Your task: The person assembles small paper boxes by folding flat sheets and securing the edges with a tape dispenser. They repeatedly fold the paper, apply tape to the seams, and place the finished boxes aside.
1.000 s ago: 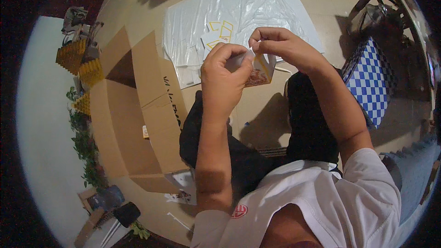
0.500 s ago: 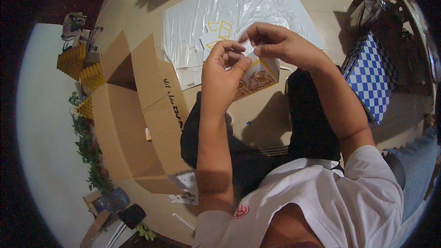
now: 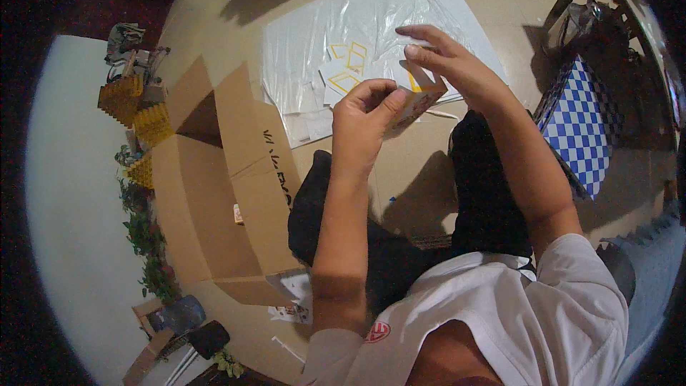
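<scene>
A small white carton with yellow edges and a brown printed side (image 3: 420, 104) is held up in front of my knees. My left hand (image 3: 366, 111) grips its left side, thumb at the near face and fingers curled behind. Over the carton's top right, my right hand (image 3: 461, 71) has its fingers stretched out and parted, with nothing between them. Its palm hides part of the carton's upper end. Just beyond lie white paper pieces with yellow outlines (image 3: 344, 80), resting on a white board under clear plastic film (image 3: 300, 50).
A large open cardboard box (image 3: 250, 171) stands on the floor to the left. On the right are blue-and-white checkered sheets (image 3: 577, 129) beside a dark metal stand (image 3: 572, 0). Green plants (image 3: 143, 236) and yellow stepped pieces (image 3: 121, 100) line the far left.
My right hand has come off the white top of the carton, and its fingers have spread. The left hand keeps its hold; the carton is tilted a little differently.
</scene>
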{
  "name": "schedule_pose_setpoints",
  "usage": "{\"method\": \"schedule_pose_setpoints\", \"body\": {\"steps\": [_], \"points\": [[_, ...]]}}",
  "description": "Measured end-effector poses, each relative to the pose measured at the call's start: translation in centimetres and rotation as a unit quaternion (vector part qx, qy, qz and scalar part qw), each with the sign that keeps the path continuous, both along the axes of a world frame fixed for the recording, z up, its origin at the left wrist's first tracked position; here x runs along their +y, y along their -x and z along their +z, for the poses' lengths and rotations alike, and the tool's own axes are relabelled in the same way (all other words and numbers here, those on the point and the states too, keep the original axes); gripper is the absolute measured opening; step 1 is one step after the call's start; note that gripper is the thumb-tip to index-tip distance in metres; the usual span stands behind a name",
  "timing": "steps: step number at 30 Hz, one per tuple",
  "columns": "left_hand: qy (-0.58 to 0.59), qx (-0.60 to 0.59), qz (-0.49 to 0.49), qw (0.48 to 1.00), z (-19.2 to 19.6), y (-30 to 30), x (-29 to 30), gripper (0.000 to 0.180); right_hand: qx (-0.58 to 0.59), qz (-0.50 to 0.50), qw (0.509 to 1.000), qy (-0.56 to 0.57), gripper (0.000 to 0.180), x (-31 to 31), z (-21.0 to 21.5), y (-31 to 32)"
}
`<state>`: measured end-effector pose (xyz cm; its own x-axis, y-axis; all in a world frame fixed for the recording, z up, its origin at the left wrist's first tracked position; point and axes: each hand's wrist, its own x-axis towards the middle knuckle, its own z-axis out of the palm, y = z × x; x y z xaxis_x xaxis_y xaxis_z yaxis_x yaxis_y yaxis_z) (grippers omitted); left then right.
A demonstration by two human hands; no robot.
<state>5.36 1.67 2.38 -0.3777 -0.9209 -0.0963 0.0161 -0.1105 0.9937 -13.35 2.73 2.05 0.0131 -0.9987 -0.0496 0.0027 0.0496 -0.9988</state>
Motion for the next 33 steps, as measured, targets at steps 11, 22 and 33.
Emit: {"method": "schedule_pose_setpoints", "body": {"steps": [11,22,33], "points": [[0.021,0.03,-0.017,0.999,-0.6,0.4,0.6,0.02,-0.017,0.059,0.998,-0.006,0.056,0.5,0.1,-1.0],[-0.016,0.021,-0.05,0.998,-0.5,0.3,0.8,0.018,-0.045,0.171,0.981,0.084,0.051,0.7,0.4,-0.2],[-0.104,0.223,0.115,0.962,-0.2,0.5,0.0,0.015,-0.115,0.124,0.984,0.051,0.046,0.5,-0.4,-1.8]]}}
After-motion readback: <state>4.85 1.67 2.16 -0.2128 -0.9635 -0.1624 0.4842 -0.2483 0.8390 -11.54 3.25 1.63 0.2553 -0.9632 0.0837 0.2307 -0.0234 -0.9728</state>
